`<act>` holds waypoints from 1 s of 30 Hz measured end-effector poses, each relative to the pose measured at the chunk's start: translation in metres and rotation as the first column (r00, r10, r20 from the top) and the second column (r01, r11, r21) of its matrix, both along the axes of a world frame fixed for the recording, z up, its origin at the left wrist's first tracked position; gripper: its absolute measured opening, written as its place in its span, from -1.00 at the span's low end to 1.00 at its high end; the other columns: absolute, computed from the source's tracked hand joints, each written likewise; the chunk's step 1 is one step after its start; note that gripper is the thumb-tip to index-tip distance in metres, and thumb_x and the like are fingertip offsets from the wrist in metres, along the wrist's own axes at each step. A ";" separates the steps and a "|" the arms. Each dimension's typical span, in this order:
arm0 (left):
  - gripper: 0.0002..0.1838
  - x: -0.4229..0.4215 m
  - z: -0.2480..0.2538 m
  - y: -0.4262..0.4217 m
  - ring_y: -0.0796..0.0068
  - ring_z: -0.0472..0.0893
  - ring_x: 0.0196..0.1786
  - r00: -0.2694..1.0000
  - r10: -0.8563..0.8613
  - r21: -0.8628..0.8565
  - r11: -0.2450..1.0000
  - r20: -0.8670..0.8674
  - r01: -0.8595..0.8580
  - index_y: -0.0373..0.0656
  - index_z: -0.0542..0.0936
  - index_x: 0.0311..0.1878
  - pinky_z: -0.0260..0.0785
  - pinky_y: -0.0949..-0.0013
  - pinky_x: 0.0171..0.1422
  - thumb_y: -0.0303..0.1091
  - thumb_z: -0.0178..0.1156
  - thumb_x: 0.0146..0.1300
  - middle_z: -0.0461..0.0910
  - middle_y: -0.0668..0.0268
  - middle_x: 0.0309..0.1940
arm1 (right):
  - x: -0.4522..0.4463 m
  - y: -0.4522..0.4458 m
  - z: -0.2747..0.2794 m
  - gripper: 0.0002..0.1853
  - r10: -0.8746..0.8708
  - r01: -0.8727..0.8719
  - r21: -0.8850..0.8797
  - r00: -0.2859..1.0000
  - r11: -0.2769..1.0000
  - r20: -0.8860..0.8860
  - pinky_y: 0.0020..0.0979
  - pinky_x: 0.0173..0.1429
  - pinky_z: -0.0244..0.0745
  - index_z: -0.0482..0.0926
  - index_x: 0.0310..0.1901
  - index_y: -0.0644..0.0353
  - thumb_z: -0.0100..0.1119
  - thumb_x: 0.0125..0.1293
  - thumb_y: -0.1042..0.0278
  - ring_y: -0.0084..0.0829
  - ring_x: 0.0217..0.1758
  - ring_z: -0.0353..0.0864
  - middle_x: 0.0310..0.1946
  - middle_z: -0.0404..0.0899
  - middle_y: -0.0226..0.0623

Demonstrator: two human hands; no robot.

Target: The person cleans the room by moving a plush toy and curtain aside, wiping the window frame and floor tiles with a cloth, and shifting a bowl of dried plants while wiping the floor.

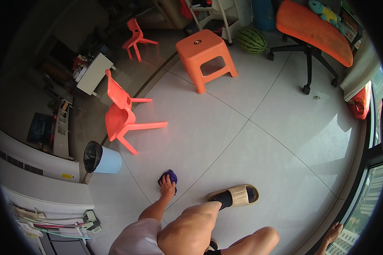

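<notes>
My left hand (167,189) presses down on a bunched purple cloth (171,175) on the grey tiled floor, its fingers curled over the cloth. At the lower right, my right hand (334,233) grips the edge of the dark window frame (356,187). My knees are bent low above the floor. One foot, in a dark sock and a beige slide sandal (240,195), stands to the right of the cloth. The other foot is mostly hidden under my legs.
A light blue bin (110,160) with a black liner and a red child's chair (122,117) stand to the left. Ahead are an orange stool (203,46), a smaller red chair (135,36), a watermelon (252,40) and an orange swivel chair (312,29).
</notes>
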State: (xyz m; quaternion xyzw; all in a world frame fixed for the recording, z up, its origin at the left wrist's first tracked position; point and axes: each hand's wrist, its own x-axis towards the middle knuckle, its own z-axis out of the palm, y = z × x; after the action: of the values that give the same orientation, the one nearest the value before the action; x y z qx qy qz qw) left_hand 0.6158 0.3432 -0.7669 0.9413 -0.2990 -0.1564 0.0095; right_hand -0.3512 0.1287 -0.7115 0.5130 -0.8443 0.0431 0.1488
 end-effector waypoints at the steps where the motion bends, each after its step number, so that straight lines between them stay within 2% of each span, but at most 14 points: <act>1: -0.28 0.001 -0.001 -0.002 -0.28 0.19 0.54 1.000 0.006 0.003 1.000 0.018 -0.006 -0.13 0.14 0.56 0.05 -0.12 0.65 -0.07 0.10 0.45 0.10 -0.08 0.56 | -0.006 0.000 -0.005 -0.63 0.016 -0.016 -0.010 1.000 1.000 -0.012 -0.05 -0.21 0.34 0.33 -0.24 0.26 0.01 0.59 0.08 -0.01 -0.35 0.42 -0.38 0.40 -0.08; 6: -0.29 0.008 -0.007 -0.021 -0.11 0.25 0.53 0.995 0.083 0.059 0.995 0.049 -0.086 -0.22 0.14 0.55 0.09 -0.10 0.62 -0.07 0.07 0.48 0.15 -0.09 0.53 | -0.022 0.000 -0.016 -0.65 0.078 -0.081 -0.055 0.996 0.995 -0.051 -0.02 -0.16 0.36 0.35 -0.19 0.29 0.01 0.58 0.11 0.07 -0.27 0.48 -0.34 0.43 -0.01; 9: -0.29 0.024 -0.013 -0.040 -0.03 0.28 0.53 0.989 0.123 0.028 0.992 0.087 -0.126 -0.25 0.14 0.55 0.10 -0.09 0.61 -0.06 0.05 0.49 0.19 -0.08 0.52 | -0.018 0.001 -0.012 -0.67 0.047 -0.046 0.033 0.998 0.998 -0.046 -0.02 -0.13 0.38 0.35 -0.16 0.30 -0.01 0.59 0.14 0.09 -0.20 0.50 -0.29 0.44 0.03; 12: -0.29 0.043 -0.017 -0.069 -0.04 0.27 0.54 0.981 0.166 0.029 0.985 0.099 -0.170 -0.25 0.14 0.55 0.07 -0.09 0.62 -0.05 0.05 0.50 0.18 -0.10 0.53 | -0.015 0.002 -0.006 -0.68 0.097 -0.096 0.030 0.995 0.995 -0.021 -0.02 -0.09 0.37 0.34 -0.16 0.32 -0.03 0.60 0.16 0.10 -0.16 0.49 -0.24 0.44 0.05; 15: -0.29 0.067 -0.024 -0.109 -0.01 0.24 0.56 0.981 0.155 -0.007 0.988 0.115 -0.155 -0.28 0.15 0.54 0.04 -0.10 0.64 -0.07 0.06 0.50 0.17 -0.12 0.55 | -0.012 0.000 -0.002 -0.68 -0.004 0.001 0.106 0.999 0.994 0.033 0.00 -0.02 0.36 0.33 -0.14 0.34 -0.04 0.60 0.17 0.14 -0.10 0.49 -0.20 0.45 0.09; 18: -0.28 0.088 -0.029 -0.158 -0.11 0.18 0.59 0.991 0.112 -0.071 0.992 0.076 -0.106 -0.21 0.17 0.56 0.00 -0.10 0.66 -0.05 0.08 0.47 0.16 -0.07 0.57 | -0.007 0.000 0.001 -0.66 -0.013 0.009 0.079 0.999 0.997 0.049 0.00 0.03 0.39 0.35 -0.09 0.35 -0.03 0.60 0.15 0.15 -0.03 0.50 -0.13 0.49 0.12; 21: -0.26 0.089 -0.027 -0.213 -0.27 0.16 0.57 0.994 -0.037 -0.101 0.994 0.107 0.047 -0.09 0.20 0.57 -0.01 -0.16 0.65 -0.04 0.16 0.42 0.19 -0.01 0.57 | -0.029 0.002 -0.030 -0.72 0.047 -0.074 -0.174 0.987 0.982 -0.154 -0.02 0.15 0.40 0.37 -0.04 0.33 -0.05 0.59 0.22 0.15 0.08 0.49 -0.02 0.52 0.14; 23: -0.24 0.081 -0.022 -0.251 -0.35 0.15 0.56 0.976 -0.205 -0.133 0.968 0.077 0.213 -0.03 0.22 0.56 0.00 -0.21 0.63 -0.04 0.21 0.38 0.19 0.01 0.57 | -0.062 0.003 -0.042 -0.79 0.225 -0.303 -0.158 0.896 0.940 -0.383 -0.03 -0.02 0.51 0.42 -0.09 0.34 -0.03 0.49 0.32 0.09 -0.09 0.57 -0.11 0.57 0.07; 24: -0.24 0.075 -0.019 -0.265 -0.39 0.14 0.55 0.957 -0.282 -0.147 0.946 0.061 0.288 0.00 0.23 0.56 0.00 -0.24 0.62 -0.04 0.23 0.35 0.19 0.02 0.57 | -0.067 0.006 -0.038 -0.79 0.229 -0.308 -0.156 0.893 0.938 -0.387 -0.03 -0.02 0.51 0.42 -0.09 0.34 -0.03 0.49 0.32 0.09 -0.09 0.57 -0.11 0.57 0.07; 25: -0.24 0.073 -0.019 -0.281 -0.38 0.14 0.56 0.927 -0.368 -0.139 0.917 0.077 0.375 -0.02 0.23 0.56 0.01 -0.26 0.61 -0.05 0.24 0.35 0.18 0.02 0.58 | -0.069 0.003 -0.036 -0.78 0.303 -0.336 -0.024 0.875 0.942 -0.377 -0.01 -0.07 0.55 0.48 -0.07 0.29 0.05 0.40 0.31 0.02 -0.12 0.62 -0.11 0.60 0.06; 27: -0.24 0.072 -0.017 -0.311 -0.35 0.13 0.57 0.847 -0.521 -0.118 0.839 0.107 0.532 -0.05 0.24 0.54 0.03 -0.30 0.59 -0.08 0.25 0.35 0.15 0.01 0.59 | -0.066 -0.008 -0.020 -0.67 0.238 -0.205 0.205 0.959 0.957 -0.153 0.04 0.01 0.53 0.57 0.01 0.20 0.18 0.32 0.18 -0.07 -0.03 0.64 -0.01 0.62 0.10; 30: -0.23 0.075 0.003 -0.346 -0.30 0.08 0.60 0.851 -0.525 -0.089 0.848 0.008 0.523 -0.12 0.18 0.57 -0.06 -0.21 0.66 -0.11 0.21 0.39 0.08 0.02 0.62 | -0.071 -0.001 0.009 -0.49 0.007 -0.078 0.589 0.993 0.804 0.121 0.11 0.14 0.49 0.69 0.13 0.05 0.38 0.19 -0.01 -0.21 0.10 0.67 0.14 0.64 0.16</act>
State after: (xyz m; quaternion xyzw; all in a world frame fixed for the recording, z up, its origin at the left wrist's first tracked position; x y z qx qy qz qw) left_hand 0.6906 -0.0027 -0.7636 0.8215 -0.5507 -0.1475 0.0106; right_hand -0.4218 0.1280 -0.7024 0.5492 -0.8109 -0.1903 -0.0676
